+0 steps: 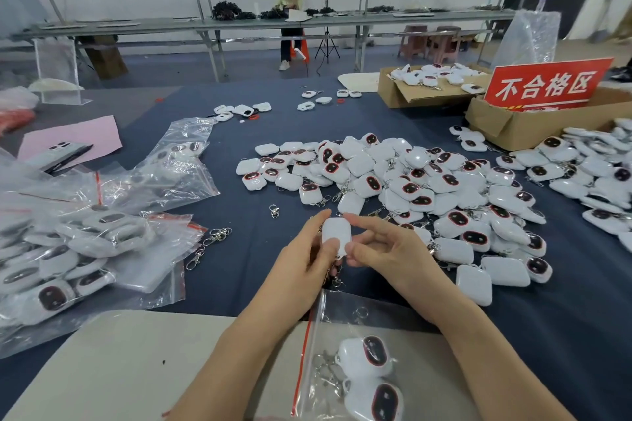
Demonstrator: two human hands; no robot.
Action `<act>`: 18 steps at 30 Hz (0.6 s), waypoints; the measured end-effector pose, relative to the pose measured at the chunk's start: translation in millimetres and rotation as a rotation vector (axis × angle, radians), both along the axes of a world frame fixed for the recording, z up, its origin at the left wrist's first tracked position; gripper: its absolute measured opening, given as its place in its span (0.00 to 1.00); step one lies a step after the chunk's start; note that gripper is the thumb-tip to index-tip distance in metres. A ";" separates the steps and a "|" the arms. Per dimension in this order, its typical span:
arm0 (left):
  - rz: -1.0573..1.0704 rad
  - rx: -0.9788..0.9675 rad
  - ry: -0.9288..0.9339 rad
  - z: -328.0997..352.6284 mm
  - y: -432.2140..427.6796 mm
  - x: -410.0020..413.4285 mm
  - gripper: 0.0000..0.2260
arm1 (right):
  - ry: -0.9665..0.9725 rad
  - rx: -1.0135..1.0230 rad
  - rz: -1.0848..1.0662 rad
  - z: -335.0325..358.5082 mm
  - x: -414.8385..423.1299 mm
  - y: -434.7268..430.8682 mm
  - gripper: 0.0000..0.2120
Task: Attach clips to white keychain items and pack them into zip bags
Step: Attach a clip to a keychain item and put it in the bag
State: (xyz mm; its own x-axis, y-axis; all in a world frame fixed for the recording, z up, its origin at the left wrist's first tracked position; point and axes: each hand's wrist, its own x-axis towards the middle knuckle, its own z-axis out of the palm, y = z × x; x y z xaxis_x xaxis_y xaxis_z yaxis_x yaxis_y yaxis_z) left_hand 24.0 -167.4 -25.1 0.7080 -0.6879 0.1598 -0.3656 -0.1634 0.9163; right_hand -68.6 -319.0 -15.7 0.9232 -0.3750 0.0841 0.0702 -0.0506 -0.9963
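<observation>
**Entry: one white keychain item, held in both hands**

Both hands are holding a white keychain item (337,232) above the blue table (239,284), back side showing, its face hidden. The left hand (307,249) is curling round its left edge. The right hand (386,246) is pinching its lower right corner, with the index finger stretching over the top. A metal clip (337,280) is hanging under the hands; how it is joining the item is hard to make out.

- Zip bag (328,311): lying between the forearms with two items inside, and the bottom frame edge is cutting it off.
- Pile of items (410,181): spreading beyond the hands and running out of frame at right.
- Filled bags (85,249): heaping at left, their contents blurring behind the plastic.
- Loose clips (208,246): lying just beside those bags.
- Cardboard boxes (506,130): sitting at far right, one bearing a red sign (547,84).
</observation>
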 end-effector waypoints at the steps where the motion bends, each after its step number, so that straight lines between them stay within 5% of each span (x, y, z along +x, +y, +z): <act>1: -0.002 -0.001 -0.001 0.1 -0.3 0.3 0.20 | -0.003 0.019 0.000 -0.3 -0.3 -0.3 0.19; 18: 0.008 0.014 -0.052 0.0 -0.7 -6.5 0.09 | -0.035 0.132 0.114 -3.5 -1.7 -1.2 0.15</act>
